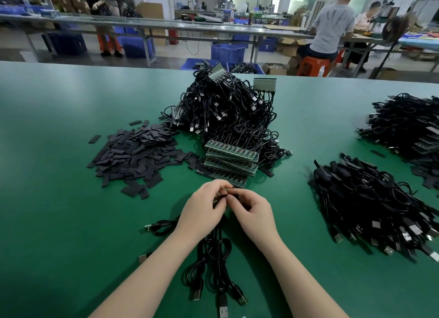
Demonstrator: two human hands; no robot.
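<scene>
Progress: early-to-mid, at a guess. The tall tangled heap of thin black USB cables (223, 108) w/ stacked strips of green circuit boards (230, 161) at its front is large, while a lower pile of black sleeved cables (370, 203) on the right looks like the finished lot. Plenty of flat matte black rectangular sleeves (135, 153) are left on the smooth green table mat (59, 199).

The left hand (202, 208) and right hand (251, 210) meet fingertip to fingertip, both pinching a small black piece (224, 196) just in front of the board strips. It is mostly hidden, prob. a sleeve going over a cable end. A bunch of glossy black cords (213, 258) trails from the hands toward the person, ending in boxy metal-tipped plugs.
</scene>
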